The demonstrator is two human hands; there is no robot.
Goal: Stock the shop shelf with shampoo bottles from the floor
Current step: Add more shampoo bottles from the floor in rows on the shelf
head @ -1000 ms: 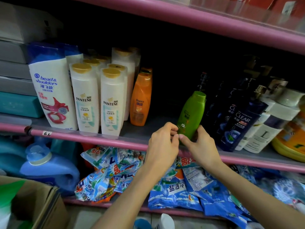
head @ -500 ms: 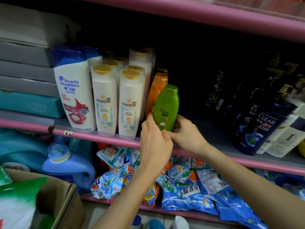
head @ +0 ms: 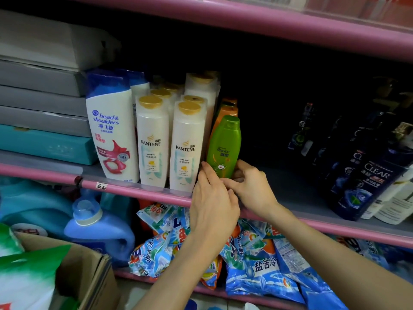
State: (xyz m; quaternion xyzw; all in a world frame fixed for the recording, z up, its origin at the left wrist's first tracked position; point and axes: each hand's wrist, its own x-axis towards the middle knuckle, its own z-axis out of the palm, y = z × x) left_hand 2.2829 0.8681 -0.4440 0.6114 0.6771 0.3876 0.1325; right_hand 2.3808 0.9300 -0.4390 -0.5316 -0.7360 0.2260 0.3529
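Both my hands, left hand [head: 212, 204] and right hand [head: 251, 189], pinch the base of the green plastic shampoo bottle [head: 224, 145] at frame centre, hiding its foot on the pink-edged shelf [head: 138, 189].

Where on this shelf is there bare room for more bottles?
A bare patch of shelf lies between the green bottle and the dark Clear bottles. Left of the green bottle it is crowded: Pantene bottles and orange bottles stand packed.
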